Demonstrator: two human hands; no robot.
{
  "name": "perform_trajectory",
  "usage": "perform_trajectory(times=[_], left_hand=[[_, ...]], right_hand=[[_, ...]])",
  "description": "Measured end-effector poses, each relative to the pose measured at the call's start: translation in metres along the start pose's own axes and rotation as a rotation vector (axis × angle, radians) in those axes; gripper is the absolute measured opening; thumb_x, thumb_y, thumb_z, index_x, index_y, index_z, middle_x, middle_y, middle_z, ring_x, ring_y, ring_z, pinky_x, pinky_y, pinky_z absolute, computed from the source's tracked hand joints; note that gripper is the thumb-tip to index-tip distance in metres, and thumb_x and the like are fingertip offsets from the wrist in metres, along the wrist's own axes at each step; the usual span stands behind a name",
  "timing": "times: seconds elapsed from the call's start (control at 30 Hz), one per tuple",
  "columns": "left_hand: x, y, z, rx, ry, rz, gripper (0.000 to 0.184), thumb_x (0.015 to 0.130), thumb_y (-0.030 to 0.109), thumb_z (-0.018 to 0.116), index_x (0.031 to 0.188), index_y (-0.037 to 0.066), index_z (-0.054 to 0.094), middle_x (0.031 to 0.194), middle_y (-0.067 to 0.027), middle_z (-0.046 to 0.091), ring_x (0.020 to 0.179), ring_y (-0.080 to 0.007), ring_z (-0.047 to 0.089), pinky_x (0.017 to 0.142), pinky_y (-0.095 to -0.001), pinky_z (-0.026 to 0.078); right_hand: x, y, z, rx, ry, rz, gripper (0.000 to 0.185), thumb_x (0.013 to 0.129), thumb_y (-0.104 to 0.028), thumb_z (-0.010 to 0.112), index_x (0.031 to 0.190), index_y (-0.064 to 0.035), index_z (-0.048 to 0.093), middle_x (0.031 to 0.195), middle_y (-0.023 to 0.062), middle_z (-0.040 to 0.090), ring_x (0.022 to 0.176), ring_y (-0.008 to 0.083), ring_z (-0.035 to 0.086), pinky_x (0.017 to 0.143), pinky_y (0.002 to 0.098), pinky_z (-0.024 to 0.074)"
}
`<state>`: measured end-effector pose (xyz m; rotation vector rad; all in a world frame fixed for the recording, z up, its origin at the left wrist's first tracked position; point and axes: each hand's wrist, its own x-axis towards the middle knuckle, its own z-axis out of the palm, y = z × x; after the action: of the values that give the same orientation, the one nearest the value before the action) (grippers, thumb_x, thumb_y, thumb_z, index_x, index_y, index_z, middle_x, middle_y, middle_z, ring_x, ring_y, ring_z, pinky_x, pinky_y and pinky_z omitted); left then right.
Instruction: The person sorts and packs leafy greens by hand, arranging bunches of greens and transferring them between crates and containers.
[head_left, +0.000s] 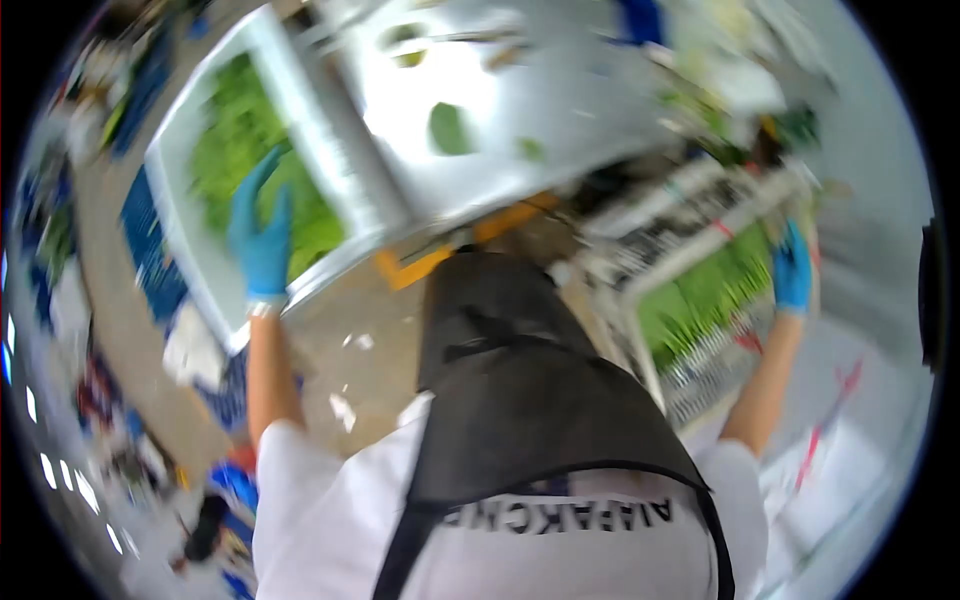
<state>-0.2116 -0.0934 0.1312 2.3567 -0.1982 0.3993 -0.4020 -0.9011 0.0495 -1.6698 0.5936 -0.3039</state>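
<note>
My left hand (262, 230), in a blue glove, is over a white foam box (175, 185) of green leaves (235, 125). Its thumb and fingers are spread apart, with nothing held between them. On the right, my right hand (792, 268), also gloved in blue, is at the right edge of a pale crate (640, 330). Green leaves (705, 285) lie stacked inside that crate. Blur keeps me from seeing whether the right fingers grip the rim or only touch it.
A shiny metal table (580, 120) stands ahead, with a loose leaf (449, 129) on it. An orange frame bar (415, 268) shows below its edge. White scraps (343, 410) lie on the floor at left. Blue crates (150, 250) stand beyond the foam box.
</note>
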Motion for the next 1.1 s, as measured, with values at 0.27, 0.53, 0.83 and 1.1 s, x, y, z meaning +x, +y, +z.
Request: perform_trajectory(times=[0.27, 0.53, 0.83, 1.1], left_hand=[[-0.091, 0.289, 0.196, -0.678, -0.998, 0.085, 0.041, 0.087, -0.004, 0.063, 0.127, 0.003, 0.061, 0.126, -0.0117, 0.064, 0.115, -0.0208, 0.061, 0.1, -0.033, 0.047], [-0.221, 0.33, 0.353, -0.821, -1.624, -0.996, 0.042, 0.093, 0.016, 0.06, 0.134, 0.008, 0.057, 0.128, -0.0089, 0.062, 0.118, -0.0201, 0.057, 0.101, -0.0321, 0.043], [-0.269, 0.297, 0.444, -0.485, -1.412, -1.418, 0.038, 0.096, 0.026, 0.055, 0.13, 0.009, 0.059, 0.138, -0.0096, 0.055, 0.126, -0.0271, 0.049, 0.105, -0.0382, 0.039], [-0.291, 0.355, 0.464, -0.608, -1.661, -1.348, 0.038, 0.095, 0.025, 0.058, 0.128, 0.007, 0.06, 0.128, -0.0097, 0.059, 0.115, -0.0246, 0.054, 0.103, -0.0388, 0.042]], right_hand=[[0.01, -0.067, -0.135, 0.308, 0.294, -0.172, 0.053, 0.102, -0.029, 0.052, 0.146, -0.0033, 0.039, 0.142, 0.0174, 0.047, 0.127, 0.0325, 0.051, 0.106, 0.0446, 0.0439], [-0.128, 0.169, -0.108, -0.364, 0.075, 0.661, 0.056, 0.086, -0.044, 0.067, 0.119, 0.0006, 0.063, 0.119, 0.0154, 0.066, 0.099, 0.0299, 0.067, 0.089, 0.0376, 0.0528], [-0.189, 0.224, -0.049, -1.005, 0.098, 0.638, 0.051, 0.077, -0.031, 0.077, 0.112, 0.0004, 0.057, 0.119, 0.0256, 0.06, 0.108, 0.0414, 0.061, 0.091, 0.0461, 0.0509], [-0.204, 0.22, -0.045, -1.274, -0.227, 0.339, 0.033, 0.08, -0.024, 0.073, 0.106, -0.0073, 0.061, 0.103, 0.0201, 0.065, 0.093, 0.0377, 0.067, 0.077, 0.0462, 0.0548]])
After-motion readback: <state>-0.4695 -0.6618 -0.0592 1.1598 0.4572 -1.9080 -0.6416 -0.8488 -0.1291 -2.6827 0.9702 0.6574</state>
